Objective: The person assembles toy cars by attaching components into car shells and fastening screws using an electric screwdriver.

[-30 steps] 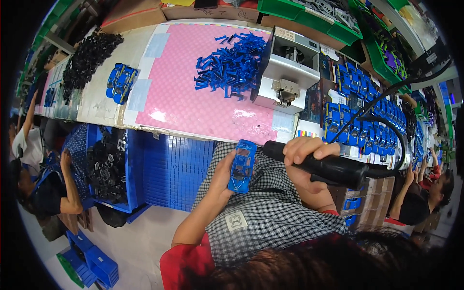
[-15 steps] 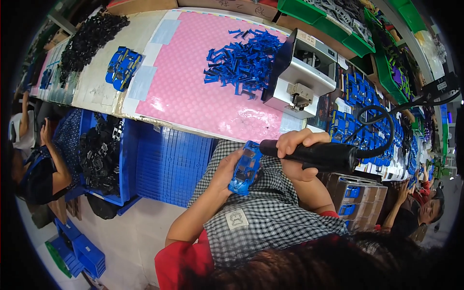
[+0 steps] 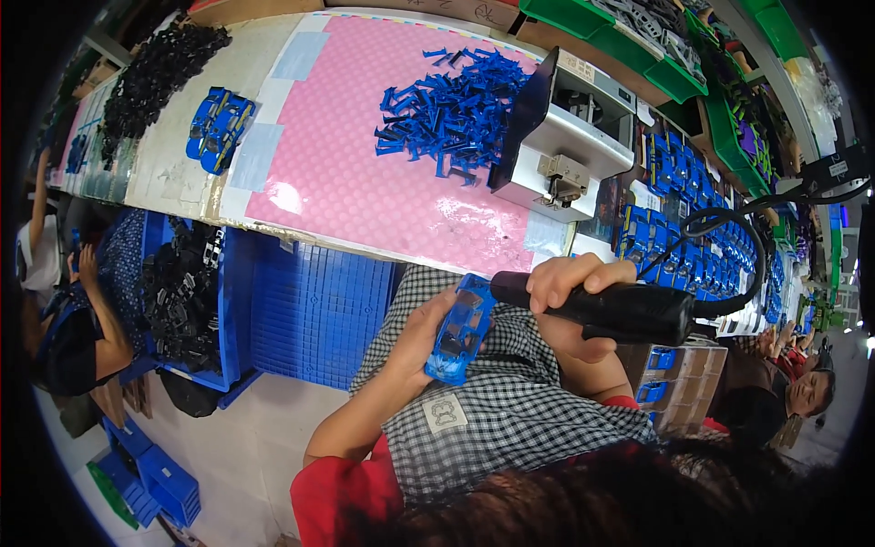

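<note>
My left hand (image 3: pixel 416 339) is closed round a translucent blue toy car body (image 3: pixel 461 335), held over my lap in front of the checked apron (image 3: pixel 492 447). A black corded electric screwdriver (image 3: pixel 643 314) lies sideways in my right hand (image 3: pixel 572 290), the fingers wrapped over its grip. Its narrow front end meets the upper right side of the car body; the tip itself is hidden there. On the pink mat (image 3: pixel 337 173) ahead rests a heap of small blue plastic parts (image 3: pixel 456 114).
A grey and black screw feeder (image 3: pixel 574 137) stands right of the heap. Rows of blue car bodies (image 3: pixel 670 246) fill the table's right side, with green bins (image 3: pixel 606 46) behind. Blue crates (image 3: pixel 319 310) stand below the table's left edge. Co-workers (image 3: pixel 793 392) sit at both sides.
The screwdriver's rear end and my right hand have moved slightly right and down. The car body has dropped a little with my left hand. The cable loop has shifted right.
</note>
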The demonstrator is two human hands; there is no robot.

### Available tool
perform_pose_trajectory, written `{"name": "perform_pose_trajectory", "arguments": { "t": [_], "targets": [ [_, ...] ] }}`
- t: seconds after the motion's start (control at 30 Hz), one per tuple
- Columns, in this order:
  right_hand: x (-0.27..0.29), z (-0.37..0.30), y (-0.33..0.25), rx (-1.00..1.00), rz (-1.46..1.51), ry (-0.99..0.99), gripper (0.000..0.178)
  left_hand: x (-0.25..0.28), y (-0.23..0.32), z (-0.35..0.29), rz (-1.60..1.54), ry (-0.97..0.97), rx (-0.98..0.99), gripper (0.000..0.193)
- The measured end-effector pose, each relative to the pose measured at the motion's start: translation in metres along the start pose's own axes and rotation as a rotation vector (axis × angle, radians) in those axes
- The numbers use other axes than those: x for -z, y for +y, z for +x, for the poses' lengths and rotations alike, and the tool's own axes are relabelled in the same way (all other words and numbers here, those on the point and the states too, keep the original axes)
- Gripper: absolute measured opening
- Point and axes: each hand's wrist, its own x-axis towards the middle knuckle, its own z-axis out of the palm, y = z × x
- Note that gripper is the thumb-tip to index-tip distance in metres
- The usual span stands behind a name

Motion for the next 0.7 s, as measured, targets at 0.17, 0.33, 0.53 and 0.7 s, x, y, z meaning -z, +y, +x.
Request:
{"name": "perform_pose_trajectory", "arguments": {
  "t": [0.17, 0.33, 0.53, 0.7],
  "targets": [
    [0.003, 0.001, -0.011, -0.001, 0.125, -0.012, 0.062, -0.008, 0.006, 0.002, -0.021, 0.028, 0.020, 0.029],
    [0.005, 0.000, 0.005, 0.007, -0.091, -0.004, 0.061, 0.008, -0.007, 0.030, -0.088, -0.006, 0.015, 0.037],
    [0.002, 0.000, 0.024, 0.021, -0.108, 0.046, 0.065, 0.006, -0.008, 0.030, -0.153, -0.021, 0.021, 0.038],
    [0.002, -0.001, 0.028, -0.025, -0.143, 0.065, 0.064, 0.005, -0.006, 0.028, -0.168, -0.024, 0.031, 0.040]
  ]
}}
